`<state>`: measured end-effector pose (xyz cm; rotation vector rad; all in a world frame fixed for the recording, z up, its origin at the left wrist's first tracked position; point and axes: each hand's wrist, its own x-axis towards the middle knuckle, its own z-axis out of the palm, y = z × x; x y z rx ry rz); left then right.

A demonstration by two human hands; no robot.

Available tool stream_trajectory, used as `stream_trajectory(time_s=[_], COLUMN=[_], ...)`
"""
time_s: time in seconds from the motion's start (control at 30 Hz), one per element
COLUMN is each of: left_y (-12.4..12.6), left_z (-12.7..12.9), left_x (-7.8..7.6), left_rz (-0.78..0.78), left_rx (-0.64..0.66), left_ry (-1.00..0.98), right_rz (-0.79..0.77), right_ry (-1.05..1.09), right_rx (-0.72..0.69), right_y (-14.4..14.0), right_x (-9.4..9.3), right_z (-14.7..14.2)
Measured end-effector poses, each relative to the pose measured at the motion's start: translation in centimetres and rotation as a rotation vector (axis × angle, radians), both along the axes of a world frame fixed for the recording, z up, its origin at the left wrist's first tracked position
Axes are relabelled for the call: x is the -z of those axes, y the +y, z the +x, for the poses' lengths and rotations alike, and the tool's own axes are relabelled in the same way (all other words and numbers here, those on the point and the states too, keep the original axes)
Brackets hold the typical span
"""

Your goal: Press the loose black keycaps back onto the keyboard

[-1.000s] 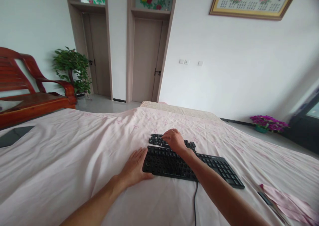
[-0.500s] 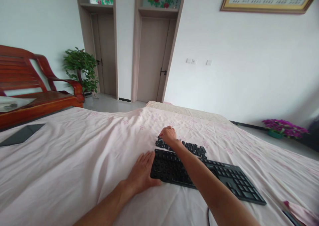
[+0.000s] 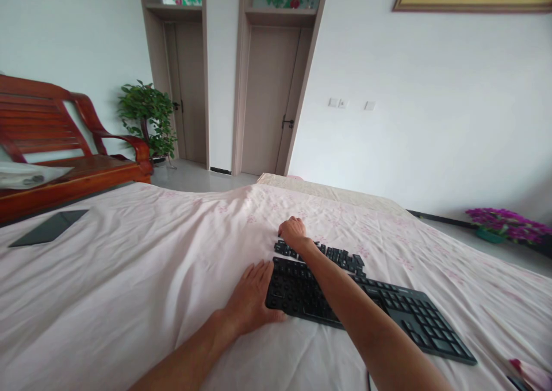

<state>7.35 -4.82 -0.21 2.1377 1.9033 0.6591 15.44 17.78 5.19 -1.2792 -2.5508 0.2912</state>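
A black computer keyboard (image 3: 435, 321) lies on the bed, many keys gone from its left part and bare sockets showing. My left hand (image 3: 252, 299) grips its left end, fingers along the side and thumb at the front edge. Behind the keyboard, loose black keycaps (image 3: 342, 258) form an uneven row. My right hand (image 3: 293, 232) is at the left end of that row, fingers curled downward and closed. Whatever is between its fingertips is hidden. My right forearm crosses over the keyboard and covers its middle.
A pale pink floral sheet (image 3: 129, 287) with folds covers the bed. Toward the left lies a dark flat panel (image 3: 49, 228). A cable (image 3: 369, 379) runs out below the keyboard. Pink cloth (image 3: 532, 374) lies at the lower right. Beyond stand a wooden bench (image 3: 107, 167) and a plant (image 3: 146, 115).
The view has shifted slightly, so the scene sits a little further right. My right hand has moved only slightly at the keycaps; my left hand stays on the keyboard's end.
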Motion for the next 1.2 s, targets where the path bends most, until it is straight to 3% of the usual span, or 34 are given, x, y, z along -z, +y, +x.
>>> stream_trajectory(time_s=[0.2, 0.47, 0.63, 0.7, 0.8, 0.93, 1.07, 1.2], left_y=[0.1, 0.0, -0.3, -0.5, -0.8, -1.1, -1.2, -1.0], left_z=[-0.2, -0.1, 0.1, 0.2, 0.2, 0.1, 0.1, -0.1], left_x=[0.1, -0.2, -0.8, -1.4, -2.4, -3.1, -2.9, -2.4], left_rz=[0.014, 0.079, 0.082, 0.088, 0.078, 0.075, 0.078, 0.078], left_rx=[0.019, 0.041, 0.045, 0.037, 0.044, 0.073, 0.065, 0.053], left_ry=[-0.02, -0.067, -0.066, -0.063, -0.072, -0.095, -0.092, -0.09], right_rz=[-0.257, -0.582, -0.967, -1.036, -0.952, -0.605, -0.267, -0.032], right_ry=[0.35, 0.729, 1.039, 1.088, 1.047, 0.836, 0.596, 0.436], right_rx=[0.007, -0.081, -0.092, -0.053, -0.004, -0.01, -0.09, -0.145], right_y=[-1.1, -5.0, -7.5, -8.5, -10.0, -11.9, -13.6, -14.6], right_x=[-0.7, -1.7, -2.1, -2.0, -1.3, 0.5, 1.9, 2.2], right_z=[1.1, 5.0, 6.8, 7.4, 8.2, 9.0, 9.4, 9.4])
